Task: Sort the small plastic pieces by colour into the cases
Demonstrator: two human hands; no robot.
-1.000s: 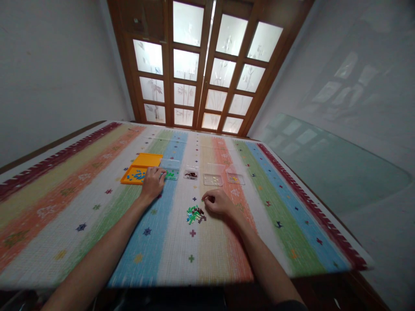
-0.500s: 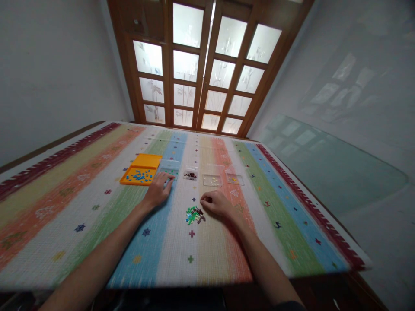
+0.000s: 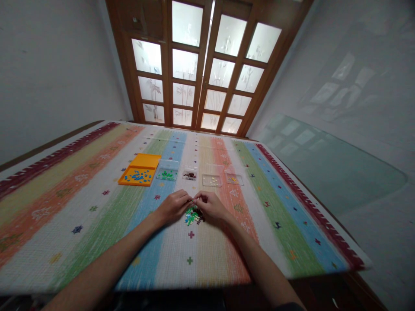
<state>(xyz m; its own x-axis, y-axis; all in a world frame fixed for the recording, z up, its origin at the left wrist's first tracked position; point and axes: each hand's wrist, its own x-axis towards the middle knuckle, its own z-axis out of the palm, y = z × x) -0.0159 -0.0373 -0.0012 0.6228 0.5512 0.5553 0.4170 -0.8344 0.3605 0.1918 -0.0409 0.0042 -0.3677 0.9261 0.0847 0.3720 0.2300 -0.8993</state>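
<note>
Beyond and left of the mixed pile of small bricks (image 3: pixel 192 217), an open orange case (image 3: pixel 146 160) holds blue bricks (image 3: pixel 138 176). Beside the pile's left edge, the left hand (image 3: pixel 177 204) arches inward; beside its right edge, the right hand (image 3: pixel 209 204) curls. Their fingertips meet over its far edge; whether either pinches a brick, I cannot tell. Careless fingers could scatter the pile; a loose pinch could drop one brick back into it.

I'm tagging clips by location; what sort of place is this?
Probably a room in a home: a striped tablecloth with small printed figures in front, wood-framed doors with frosted panes beyond, and a plain wall on the left.
</note>
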